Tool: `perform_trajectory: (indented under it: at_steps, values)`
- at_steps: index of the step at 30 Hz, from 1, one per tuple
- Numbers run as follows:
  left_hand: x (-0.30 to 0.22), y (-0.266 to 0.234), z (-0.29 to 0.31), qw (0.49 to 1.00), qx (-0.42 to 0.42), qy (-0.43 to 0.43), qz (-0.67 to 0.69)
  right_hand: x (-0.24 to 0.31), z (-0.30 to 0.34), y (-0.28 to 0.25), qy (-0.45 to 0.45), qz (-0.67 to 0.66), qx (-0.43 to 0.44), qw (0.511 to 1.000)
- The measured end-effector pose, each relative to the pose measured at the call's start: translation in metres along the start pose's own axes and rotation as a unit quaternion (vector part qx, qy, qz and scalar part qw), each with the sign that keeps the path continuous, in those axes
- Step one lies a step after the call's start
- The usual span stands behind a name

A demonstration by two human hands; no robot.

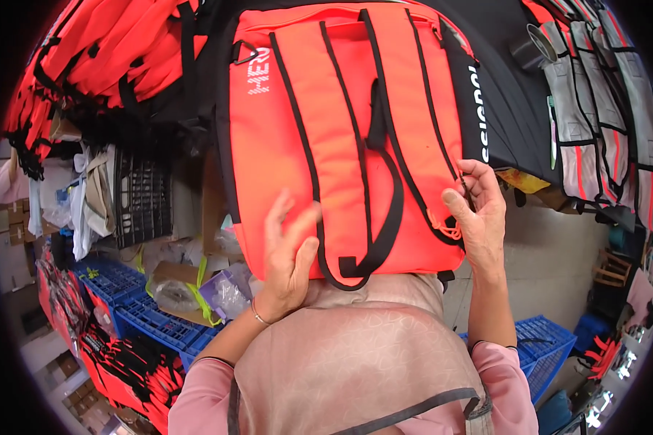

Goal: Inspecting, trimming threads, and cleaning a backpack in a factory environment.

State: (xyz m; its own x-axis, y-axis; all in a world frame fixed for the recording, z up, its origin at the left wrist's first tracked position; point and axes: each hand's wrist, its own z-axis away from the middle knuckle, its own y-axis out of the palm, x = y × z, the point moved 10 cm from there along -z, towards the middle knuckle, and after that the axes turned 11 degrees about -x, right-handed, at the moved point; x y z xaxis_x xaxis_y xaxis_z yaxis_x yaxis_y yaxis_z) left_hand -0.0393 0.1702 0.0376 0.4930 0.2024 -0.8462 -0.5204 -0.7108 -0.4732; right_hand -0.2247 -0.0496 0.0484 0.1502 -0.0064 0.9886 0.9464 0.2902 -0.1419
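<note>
A bright orange-red backpack (268, 145) with black trim lies before me, its shoulder straps facing up. Its lower end reaches my lap. My left hand (289, 254) is over the lower left of the backpack, fingers apart and blurred at the tips. A black webbing strap (392, 217) loops loosely between the two padded shoulder straps (337, 130). On the right edge, my right hand (482, 214) has thumb and fingers curled round something thin and dark that I cannot make out. Next to that thumb, an orange cord (446, 228) lies bunched at the strap's lower end.
Orange and black bags (123, 58) are heaped at the far left. Grey pieces with black edging (588, 109) lie at the far right, near a dark cup (535, 47). Blue crates (159, 319) stand at left, another blue crate (548, 348) at right. A black crate (144, 196) stands farther back.
</note>
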Motion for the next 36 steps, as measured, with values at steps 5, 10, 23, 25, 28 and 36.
perform_trajectory:
  at_steps: [5,10,23,25,28,36]
  values:
    - [0.039,0.022,0.052,0.882,0.224,-0.384,0.158,0.009,0.025,0.015,-0.036,0.022,0.049,0.998]
    - [0.025,0.050,0.053,0.865,0.237,-0.373,0.237,0.048,0.085,0.087,-0.299,0.189,0.300,0.886]
    - [0.014,0.067,0.023,0.846,0.181,-0.378,0.329,0.054,0.068,0.027,-0.129,0.201,0.212,0.948]
    - [0.010,0.068,0.021,0.850,0.182,-0.367,0.332,0.048,0.068,0.033,-0.167,0.221,0.155,0.948]
    - [0.008,0.065,0.018,0.858,0.167,-0.348,0.338,0.057,0.069,0.036,-0.266,0.283,0.095,0.917]
    - [0.008,0.063,0.018,0.862,0.145,-0.337,0.350,0.071,0.085,0.051,-0.425,0.363,0.083,0.825]
